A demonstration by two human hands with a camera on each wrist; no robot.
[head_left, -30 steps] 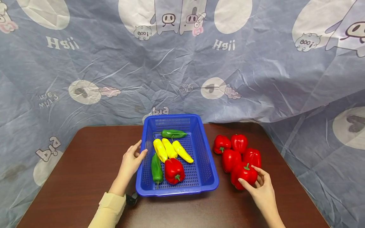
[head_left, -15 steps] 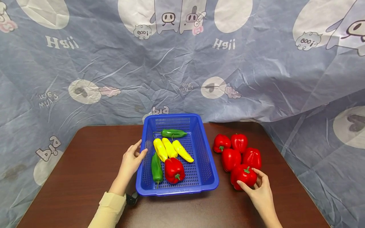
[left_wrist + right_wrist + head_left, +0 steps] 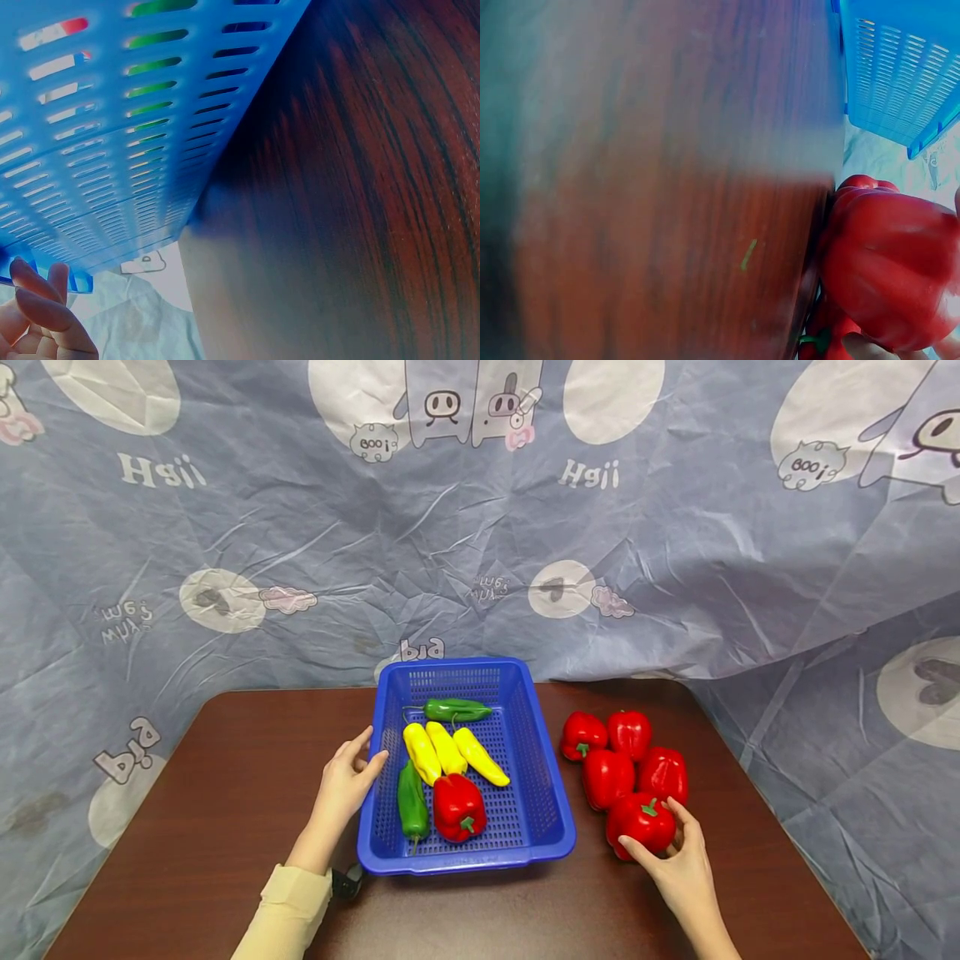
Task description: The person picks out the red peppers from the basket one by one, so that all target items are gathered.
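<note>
The left hand (image 3: 348,778) holds the left rim of a blue plastic basket (image 3: 551,793), thumb over the edge. In the left wrist view its fingers (image 3: 49,315) are bent near the slotted wall. Inside the basket lie two green peppers (image 3: 457,710), several yellow peppers (image 3: 480,757) and a red bell pepper (image 3: 459,808). On the right, the right hand (image 3: 678,860) grips the front red bell pepper (image 3: 640,824), thumb on its left side, fingers round its right. The right wrist view shows fingertips against this pepper (image 3: 892,262); part of the hand is out of frame.
Several more red bell peppers (image 3: 609,779) sit close together behind the gripped one. A black object (image 3: 347,882) lies beside the left wrist. The brown table (image 3: 240,777) backs onto a grey-blue printed cloth (image 3: 450,527).
The right thumb has slid slightly left along the front pepper, and the thumb and forefinger are wider apart. That pepper has tipped a little toward the person. The left hand stays put.
</note>
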